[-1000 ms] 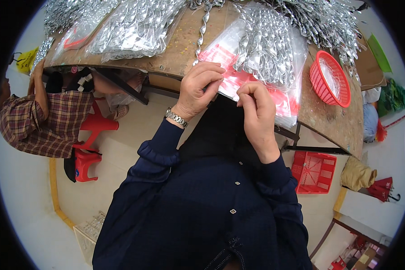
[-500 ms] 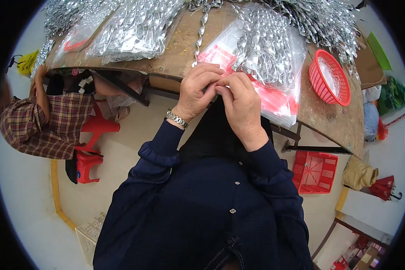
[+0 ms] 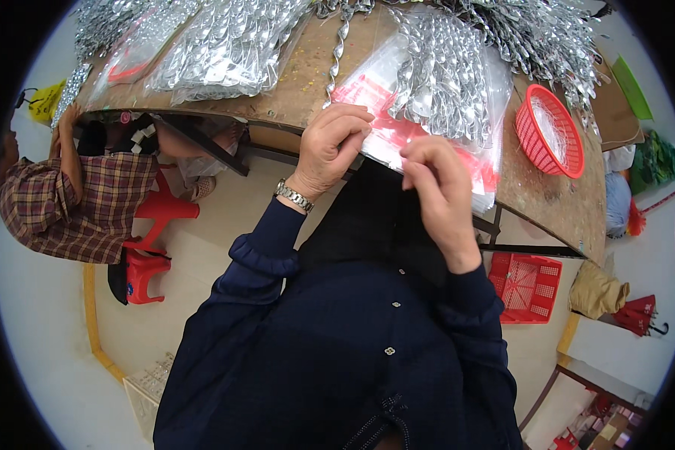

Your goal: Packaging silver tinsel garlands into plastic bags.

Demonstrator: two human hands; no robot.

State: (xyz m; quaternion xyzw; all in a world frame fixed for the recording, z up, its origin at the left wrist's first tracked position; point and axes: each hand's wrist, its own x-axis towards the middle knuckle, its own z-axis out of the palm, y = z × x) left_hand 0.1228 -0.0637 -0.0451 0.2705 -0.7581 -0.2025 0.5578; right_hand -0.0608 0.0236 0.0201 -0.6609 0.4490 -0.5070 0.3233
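Observation:
At the table's near edge my left hand (image 3: 330, 146) is closed, thumb against the fingers; what it pinches is too small to make out. A silver twisted foil strand (image 3: 338, 60) lies on the table and ends just beyond this hand. To the right, my right hand (image 3: 444, 191) is apart from the left, fingers curled and thumb pressed near the fingertips; anything held there cannot be made out. Under and beyond the hands lie clear plastic bags with red printing (image 3: 382, 97), topped by a bundle of silver twisted strands (image 3: 446, 79).
A red plastic basket (image 3: 527, 139) with fine white threads (image 3: 551, 127) stands on the table's right. More bagged silver strands (image 3: 229, 52) lie at left. Below are a red crate (image 3: 529, 289) and a red stool (image 3: 148, 274). A person in a checked shirt (image 3: 90, 202) sits at left.
My right hand has moved away from the left, to the right and slightly toward me. My left hand stays nearly where it was, still pinched.

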